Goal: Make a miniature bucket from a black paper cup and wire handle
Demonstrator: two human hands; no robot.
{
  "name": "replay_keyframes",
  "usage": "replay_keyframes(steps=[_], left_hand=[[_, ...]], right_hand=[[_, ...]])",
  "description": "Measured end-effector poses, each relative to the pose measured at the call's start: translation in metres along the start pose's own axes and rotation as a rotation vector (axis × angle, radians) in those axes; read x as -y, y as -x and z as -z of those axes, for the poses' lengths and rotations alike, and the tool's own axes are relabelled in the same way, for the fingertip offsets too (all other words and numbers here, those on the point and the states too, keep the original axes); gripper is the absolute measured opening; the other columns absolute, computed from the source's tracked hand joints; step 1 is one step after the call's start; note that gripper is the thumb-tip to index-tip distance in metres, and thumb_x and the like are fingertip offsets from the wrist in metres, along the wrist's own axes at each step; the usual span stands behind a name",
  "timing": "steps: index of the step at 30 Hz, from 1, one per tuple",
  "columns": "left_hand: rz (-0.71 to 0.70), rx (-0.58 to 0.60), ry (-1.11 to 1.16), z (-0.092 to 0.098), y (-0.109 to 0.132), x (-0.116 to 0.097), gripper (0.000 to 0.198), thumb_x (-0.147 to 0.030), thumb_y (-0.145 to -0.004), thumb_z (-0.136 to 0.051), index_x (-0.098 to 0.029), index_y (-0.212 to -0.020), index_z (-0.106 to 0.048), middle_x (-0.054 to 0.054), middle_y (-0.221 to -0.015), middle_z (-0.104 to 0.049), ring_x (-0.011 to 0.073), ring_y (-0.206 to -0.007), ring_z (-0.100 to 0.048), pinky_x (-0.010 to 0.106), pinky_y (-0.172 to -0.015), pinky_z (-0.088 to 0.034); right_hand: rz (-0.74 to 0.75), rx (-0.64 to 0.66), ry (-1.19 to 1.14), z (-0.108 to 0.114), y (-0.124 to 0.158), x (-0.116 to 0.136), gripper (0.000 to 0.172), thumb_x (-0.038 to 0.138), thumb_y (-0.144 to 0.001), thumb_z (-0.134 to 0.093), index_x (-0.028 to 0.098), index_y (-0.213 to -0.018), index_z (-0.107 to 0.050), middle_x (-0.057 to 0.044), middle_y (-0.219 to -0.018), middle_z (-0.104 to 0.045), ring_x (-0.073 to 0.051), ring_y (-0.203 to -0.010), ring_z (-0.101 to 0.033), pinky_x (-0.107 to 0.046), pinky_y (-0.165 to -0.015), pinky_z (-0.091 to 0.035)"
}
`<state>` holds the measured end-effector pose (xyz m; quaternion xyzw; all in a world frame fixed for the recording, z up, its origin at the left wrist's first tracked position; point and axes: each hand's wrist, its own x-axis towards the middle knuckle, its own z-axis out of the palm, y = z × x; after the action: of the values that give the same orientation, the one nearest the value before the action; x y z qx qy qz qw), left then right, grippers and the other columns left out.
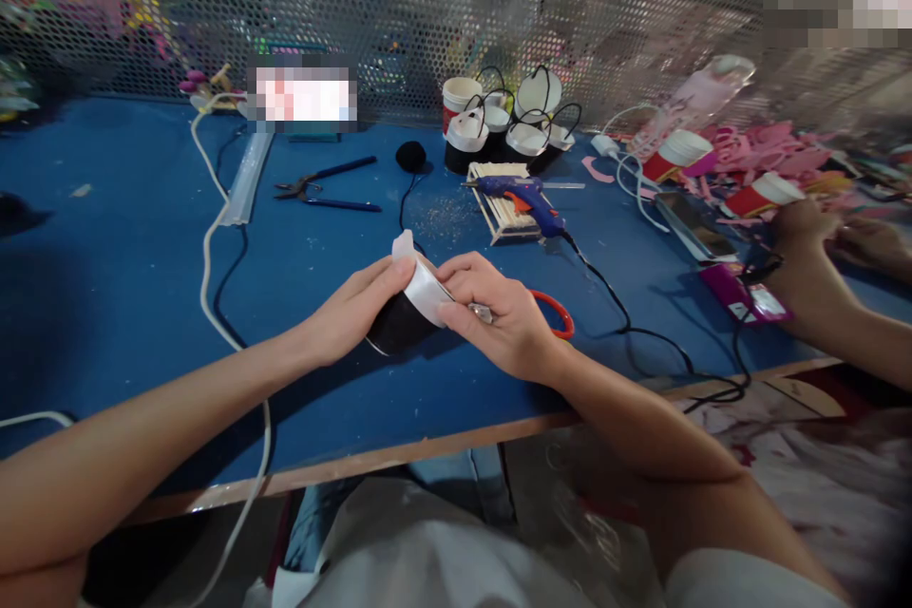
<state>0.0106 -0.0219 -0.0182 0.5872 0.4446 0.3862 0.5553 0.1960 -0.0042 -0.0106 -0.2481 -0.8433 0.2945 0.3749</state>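
Note:
Over the near part of the table, a tilted black cup [400, 325] with a white ribbon band [426, 294] round its rim is between my hands. My left hand [360, 306] is wrapped on the cup's left side, its thumb on the band near a raised white end. My right hand [499, 309] closes on the band's right side, thumb outside and fingers at the rim. A small shiny piece shows between its fingers. Behind that wrist a red loop [560, 313], like a scissors handle, is partly hidden; I cannot tell whether I hold it.
Pliers [324, 185] and a black yarn ball [410, 156] lie ahead. A glue gun [523, 195] rests on a stick rack [499, 228], its cord running right. Several black cups [466, 147] stand by the mesh wall. A white cable [206, 275] crosses left. Another person's hand [805, 233] is at right.

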Motion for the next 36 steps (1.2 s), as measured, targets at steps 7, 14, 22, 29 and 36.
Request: replay_keyframes(steps=[7, 14, 22, 29, 36], left_hand=[[-0.121, 0.000, -0.199, -0.002, 0.004, -0.008, 0.043, -0.047, -0.090, -0.032, -0.014, -0.106, -0.055, 0.007, -0.109, -0.059, 0.0192, -0.097, -0.052, 0.030, -0.086, -0.039], [-0.235, -0.055, -0.403, 0.000, 0.006, 0.002, 0.031, -0.042, -0.087, -0.044, -0.017, -0.105, -0.048, 0.005, -0.101, -0.060, 0.0170, -0.088, -0.055, 0.031, -0.079, -0.042], [-0.565, -0.388, -0.560, 0.013, 0.001, -0.007, 0.033, -0.035, -0.073, -0.065, -0.019, -0.100, -0.055, 0.009, -0.110, -0.055, 0.0215, -0.103, -0.051, 0.036, -0.088, -0.041], [-0.455, -0.435, -0.401, 0.009, 0.008, -0.010, 0.015, -0.030, -0.073, -0.066, -0.018, -0.074, -0.057, 0.000, -0.072, -0.060, 0.0123, -0.066, -0.054, 0.027, -0.064, -0.043], [-0.254, -0.414, -0.388, 0.010, 0.007, -0.019, 0.018, -0.032, -0.072, -0.066, -0.017, -0.070, -0.058, -0.001, -0.067, -0.060, 0.0104, -0.061, -0.050, 0.024, -0.059, -0.040]], right_hand=[[0.029, 0.034, 0.014, 0.000, -0.002, 0.002, 0.015, 0.021, -0.086, -0.048, 0.019, -0.072, -0.051, -0.005, -0.077, -0.059, -0.018, -0.092, -0.054, -0.036, -0.080, -0.046], [0.021, 0.034, 0.050, -0.001, -0.001, 0.002, 0.013, 0.020, -0.086, -0.050, 0.019, -0.073, -0.053, -0.005, -0.078, -0.059, -0.016, -0.089, -0.054, -0.034, -0.078, -0.047], [0.118, -0.016, 0.243, -0.003, 0.000, -0.005, 0.010, 0.018, -0.084, -0.054, 0.019, -0.074, -0.055, -0.003, -0.074, -0.064, -0.019, -0.096, -0.054, -0.037, -0.082, -0.043], [0.106, -0.047, 0.256, -0.003, -0.001, -0.004, 0.009, 0.018, -0.084, -0.053, 0.018, -0.075, -0.056, -0.004, -0.074, -0.065, -0.019, -0.094, -0.055, -0.037, -0.081, -0.044], [0.145, -0.029, 0.218, -0.002, 0.001, -0.002, 0.009, 0.017, -0.084, -0.053, 0.018, -0.075, -0.055, -0.005, -0.077, -0.065, -0.020, -0.096, -0.056, -0.039, -0.081, -0.045]])
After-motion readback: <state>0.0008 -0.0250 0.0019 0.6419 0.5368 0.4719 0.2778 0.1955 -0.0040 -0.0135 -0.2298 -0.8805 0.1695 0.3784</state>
